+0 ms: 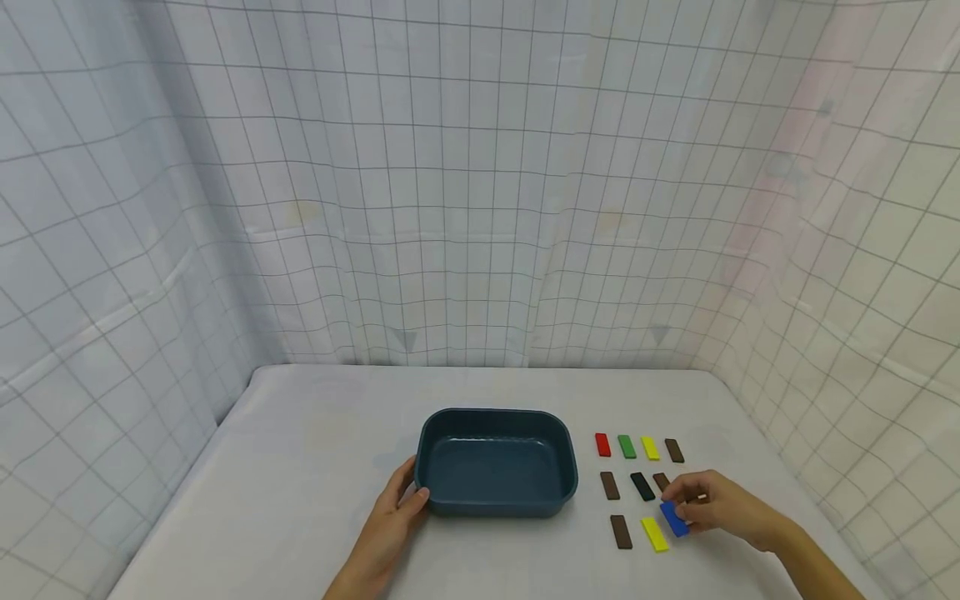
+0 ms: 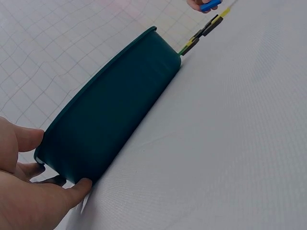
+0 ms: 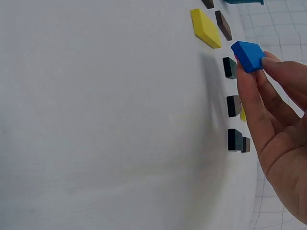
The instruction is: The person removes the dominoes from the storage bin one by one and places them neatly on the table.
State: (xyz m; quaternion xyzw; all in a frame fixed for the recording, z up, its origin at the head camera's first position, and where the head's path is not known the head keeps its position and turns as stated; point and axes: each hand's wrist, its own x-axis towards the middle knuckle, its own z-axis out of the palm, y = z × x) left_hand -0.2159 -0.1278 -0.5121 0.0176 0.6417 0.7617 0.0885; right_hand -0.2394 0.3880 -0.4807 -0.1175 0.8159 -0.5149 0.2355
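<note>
A dark teal rectangular basin stands upright on the table, nothing inside it. My left hand holds its near left corner, with the thumb on the front and fingers along the left side; the left wrist view shows the fingertips against the basin. Over on the right, my right hand pinches a blue rectangular block between thumb and fingers. The right wrist view has this blue block raised off the table. Closest to it are a yellow block and a brown block partly covered by the hand.
Right of the basin, thin blocks lie in rough rows: red, green, yellow and brown at the back, black among browns in the middle, brown in front. Grid-patterned curtains enclose the white table.
</note>
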